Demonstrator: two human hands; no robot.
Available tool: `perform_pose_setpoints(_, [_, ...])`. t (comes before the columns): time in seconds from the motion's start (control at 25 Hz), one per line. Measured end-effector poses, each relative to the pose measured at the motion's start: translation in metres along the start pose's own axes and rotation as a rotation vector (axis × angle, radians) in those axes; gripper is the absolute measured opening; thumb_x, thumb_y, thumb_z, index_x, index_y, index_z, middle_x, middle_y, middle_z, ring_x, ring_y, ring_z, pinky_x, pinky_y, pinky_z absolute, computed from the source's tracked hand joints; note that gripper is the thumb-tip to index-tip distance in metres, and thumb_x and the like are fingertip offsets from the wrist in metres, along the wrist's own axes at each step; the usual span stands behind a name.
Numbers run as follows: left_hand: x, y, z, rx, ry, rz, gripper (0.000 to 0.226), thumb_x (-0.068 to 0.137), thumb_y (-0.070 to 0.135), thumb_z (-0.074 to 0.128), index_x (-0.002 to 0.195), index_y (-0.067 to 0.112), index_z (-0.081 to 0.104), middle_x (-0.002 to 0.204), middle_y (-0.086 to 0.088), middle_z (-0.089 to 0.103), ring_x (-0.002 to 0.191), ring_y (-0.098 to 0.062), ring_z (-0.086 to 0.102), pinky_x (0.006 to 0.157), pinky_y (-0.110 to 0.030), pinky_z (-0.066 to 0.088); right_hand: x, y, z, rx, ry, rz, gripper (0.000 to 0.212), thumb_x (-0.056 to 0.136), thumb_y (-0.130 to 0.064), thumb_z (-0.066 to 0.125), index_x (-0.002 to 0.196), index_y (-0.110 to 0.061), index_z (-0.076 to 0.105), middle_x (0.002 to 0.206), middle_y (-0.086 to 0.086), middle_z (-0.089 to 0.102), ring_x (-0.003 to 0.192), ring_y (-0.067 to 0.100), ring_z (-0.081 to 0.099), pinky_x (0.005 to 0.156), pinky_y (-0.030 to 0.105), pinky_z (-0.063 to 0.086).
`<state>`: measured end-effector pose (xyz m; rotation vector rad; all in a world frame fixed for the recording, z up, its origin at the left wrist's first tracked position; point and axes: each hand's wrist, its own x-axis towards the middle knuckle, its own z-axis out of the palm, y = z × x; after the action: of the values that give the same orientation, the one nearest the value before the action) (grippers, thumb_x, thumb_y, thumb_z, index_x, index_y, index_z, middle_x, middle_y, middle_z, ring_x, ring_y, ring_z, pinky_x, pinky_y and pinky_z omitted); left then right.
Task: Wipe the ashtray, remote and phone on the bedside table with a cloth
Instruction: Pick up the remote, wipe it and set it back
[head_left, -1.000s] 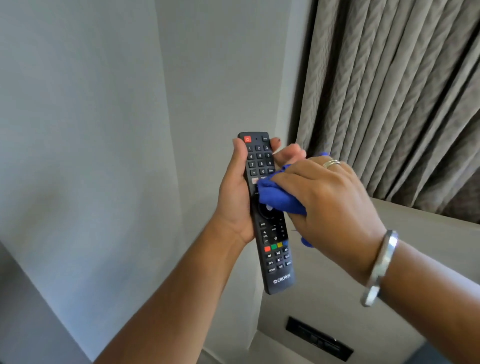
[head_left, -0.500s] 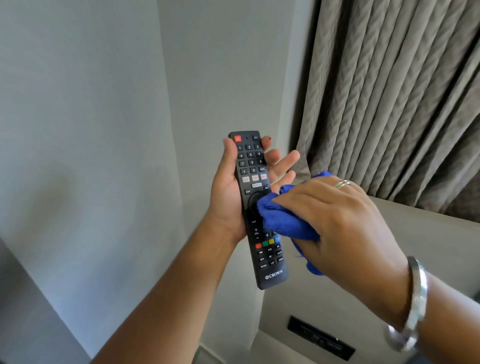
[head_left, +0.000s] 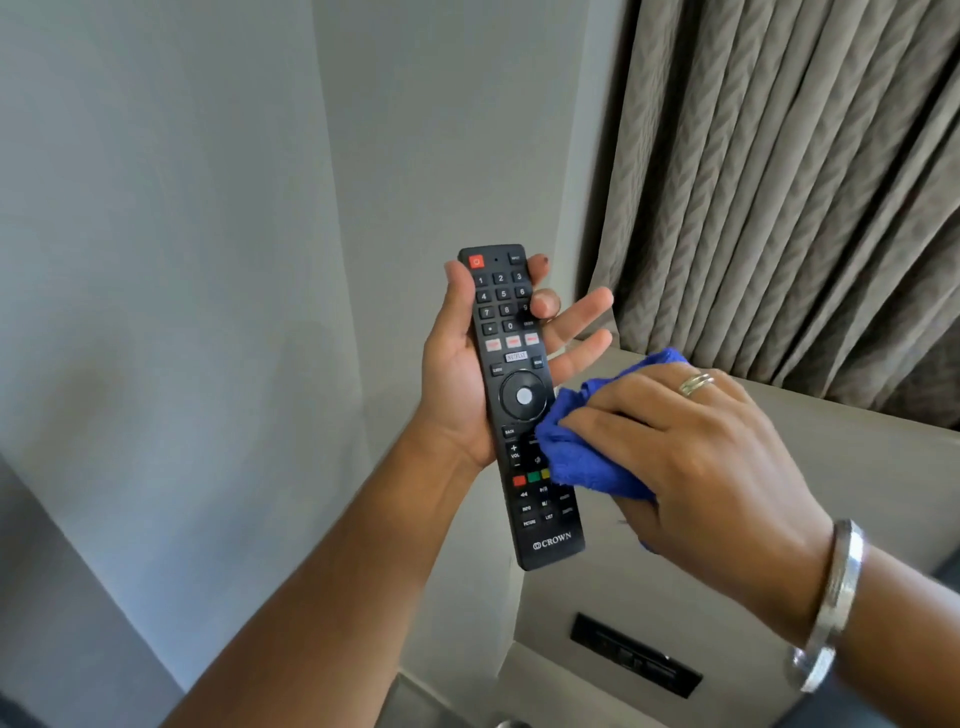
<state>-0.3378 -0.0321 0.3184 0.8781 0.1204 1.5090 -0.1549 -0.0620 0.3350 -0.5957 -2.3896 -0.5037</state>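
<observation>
A long black remote (head_left: 511, 364) with numbered keys and a "CROWN" label stands nearly upright in my left hand (head_left: 457, 374), thumb on its left edge and fingers spread behind it. My right hand (head_left: 691, 447) clutches a bunched blue cloth (head_left: 587, 452) and presses it against the remote's right side, over the lower middle buttons. A ring and a metal bangle are on that hand and wrist. The ashtray, the phone and the bedside table top are out of view.
A grey wall (head_left: 182, 260) fills the left. Beige pleated curtains (head_left: 805, 182) hang at the upper right above a beige padded panel (head_left: 857, 493). A dark switch plate (head_left: 636, 662) sits low on that panel.
My right hand has slid the cloth down the remote, from the middle keys to the lower ones. The round navigation pad is now uncovered, and my left fingers have spread wider.
</observation>
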Motion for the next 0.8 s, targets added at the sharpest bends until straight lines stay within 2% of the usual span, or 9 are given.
perform_pose_setpoints(0.08, [0.001, -0.003, 0.005, 0.008, 0.013, -0.013, 0.062, 0.097, 0.063, 0.031, 0.115, 0.009, 0.055, 0.083, -0.004, 0.061, 0.118, -0.036, 0.059, 0.114, -0.059, 0.027, 0.002, -0.012, 0.001, 0.015, 0.033, -0.023, 0.017, 0.076, -0.013, 0.069, 0.091, -0.021, 0.069, 0.085, -0.003, 0.066, 0.078, 0.023, 0.056, 0.067, 0.037, 0.044])
perform_pose_setpoints(0.2, [0.001, -0.007, 0.008, 0.048, 0.025, 0.001, 0.06, 0.096, 0.062, 0.031, 0.113, 0.01, 0.055, 0.083, -0.003, 0.059, 0.117, -0.035, 0.059, 0.114, -0.059, 0.029, 0.002, -0.02, 0.01, 0.003, -0.052, -0.055, 0.014, 0.078, -0.018, 0.067, 0.091, -0.023, 0.067, 0.086, -0.005, 0.065, 0.08, 0.022, 0.057, 0.069, 0.037, 0.044])
perform_pose_setpoints(0.32, [-0.004, -0.002, 0.008, 0.023, 0.062, 0.03, 0.059, 0.097, 0.062, 0.033, 0.111, 0.009, 0.055, 0.079, -0.003, 0.059, 0.118, -0.037, 0.06, 0.111, -0.058, 0.034, -0.005, 0.008, 0.01, -0.066, -0.108, 0.078, 0.012, 0.083, -0.022, 0.062, 0.092, -0.022, 0.07, 0.085, -0.002, 0.067, 0.08, 0.026, 0.059, 0.069, 0.037, 0.045])
perform_pose_setpoints(0.4, [-0.006, 0.005, 0.006, 0.016, 0.057, 0.04, 0.06, 0.097, 0.062, 0.033, 0.111, 0.009, 0.056, 0.079, -0.004, 0.059, 0.119, -0.038, 0.059, 0.111, -0.057, 0.035, -0.017, 0.021, 0.006, -0.06, -0.106, 0.166, 0.022, 0.091, -0.03, 0.052, 0.094, -0.021, 0.072, 0.084, -0.001, 0.068, 0.079, 0.028, 0.06, 0.069, 0.039, 0.047])
perform_pose_setpoints(0.48, [-0.004, 0.008, 0.005, 0.071, 0.09, 0.055, 0.06, 0.098, 0.062, 0.031, 0.111, 0.009, 0.057, 0.078, -0.003, 0.059, 0.118, -0.038, 0.06, 0.113, -0.056, 0.033, -0.024, 0.015, 0.002, -0.006, -0.03, 0.156, 0.04, 0.096, -0.04, 0.036, 0.095, -0.021, 0.071, 0.085, -0.002, 0.067, 0.079, 0.026, 0.059, 0.068, 0.041, 0.047])
perform_pose_setpoints(0.52, [-0.004, 0.007, 0.005, 0.092, 0.105, 0.053, 0.061, 0.098, 0.062, 0.03, 0.111, 0.009, 0.056, 0.078, -0.003, 0.06, 0.118, -0.037, 0.061, 0.113, -0.056, 0.032, -0.022, 0.005, 0.0, 0.017, 0.014, 0.134, 0.04, 0.097, -0.039, 0.034, 0.096, -0.022, 0.07, 0.087, -0.003, 0.067, 0.08, 0.025, 0.059, 0.068, 0.041, 0.046])
perform_pose_setpoints(0.64, [-0.002, -0.001, 0.011, 0.06, 0.075, 0.035, 0.06, 0.097, 0.062, 0.032, 0.112, 0.009, 0.056, 0.078, -0.004, 0.061, 0.117, -0.037, 0.06, 0.113, -0.056, 0.033, -0.011, -0.025, 0.0, 0.048, 0.072, 0.056, 0.016, 0.087, -0.021, 0.054, 0.093, -0.024, 0.069, 0.088, -0.006, 0.065, 0.082, 0.023, 0.056, 0.068, 0.037, 0.041])
perform_pose_setpoints(0.72, [-0.002, -0.006, 0.012, 0.02, 0.037, 0.026, 0.06, 0.096, 0.061, 0.036, 0.115, 0.008, 0.055, 0.081, -0.005, 0.06, 0.117, -0.038, 0.06, 0.109, -0.055, 0.039, -0.006, -0.029, 0.003, 0.036, 0.014, 0.018, 0.015, 0.08, -0.017, 0.064, 0.092, -0.024, 0.07, 0.087, -0.005, 0.066, 0.08, 0.023, 0.057, 0.067, 0.034, 0.041])
perform_pose_setpoints(0.8, [-0.002, -0.01, 0.01, -0.005, 0.035, 0.028, 0.06, 0.096, 0.062, 0.037, 0.116, 0.008, 0.054, 0.08, -0.004, 0.059, 0.114, -0.039, 0.061, 0.104, -0.053, 0.044, -0.007, -0.021, 0.004, 0.04, -0.028, 0.022, 0.017, 0.081, -0.019, 0.06, 0.093, -0.024, 0.07, 0.088, -0.005, 0.067, 0.08, 0.023, 0.059, 0.066, 0.033, 0.042])
